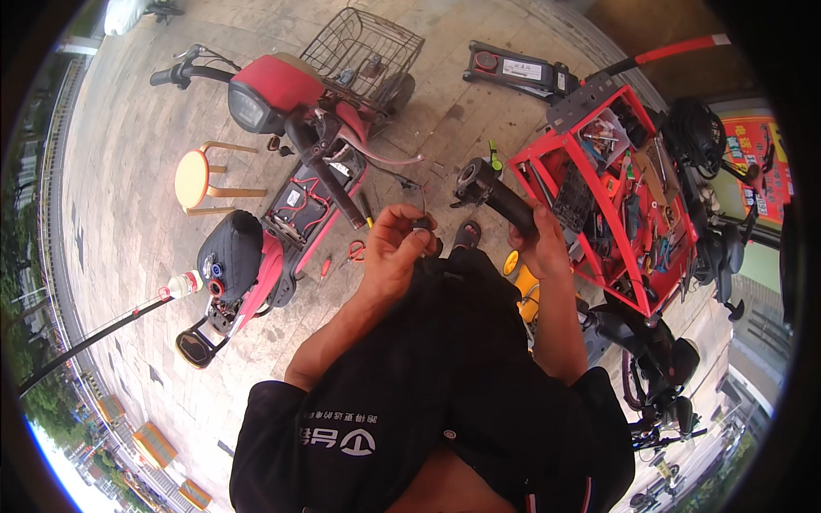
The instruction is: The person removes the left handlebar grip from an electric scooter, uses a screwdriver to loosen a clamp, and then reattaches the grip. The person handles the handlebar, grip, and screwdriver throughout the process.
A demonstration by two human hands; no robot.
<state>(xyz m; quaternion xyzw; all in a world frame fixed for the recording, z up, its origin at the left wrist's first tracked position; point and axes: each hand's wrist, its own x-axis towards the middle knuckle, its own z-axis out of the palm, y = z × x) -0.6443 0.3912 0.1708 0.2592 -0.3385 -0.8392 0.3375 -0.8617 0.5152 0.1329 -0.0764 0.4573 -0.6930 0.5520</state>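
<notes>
My right hand (pixel 544 246) is closed around the lower end of a thick black tube (pixel 511 208). The tube tilts up and to the left, and its far end widens into a ring-shaped collar. A little to the left, my left hand (pixel 398 252) pinches a small dark piece (pixel 422 224) between thumb and fingers; its kind is too small to make out. Beyond the left hand a red electric scooter (pixel 272 92) stands partly taken apart, its red wires and battery bay (pixel 301 203) exposed. Red-handled scissors (pixel 355 251) and a screwdriver (pixel 325 268) lie on the paving beside it.
A red tool cart (pixel 590 248) full of loose tools stands close on the right. A floor jack (pixel 522 70) lies at the far side. A wooden stool (pixel 191 179) and a bottle (pixel 181 284) are to the left, with more scooters (pixel 654 350) at right.
</notes>
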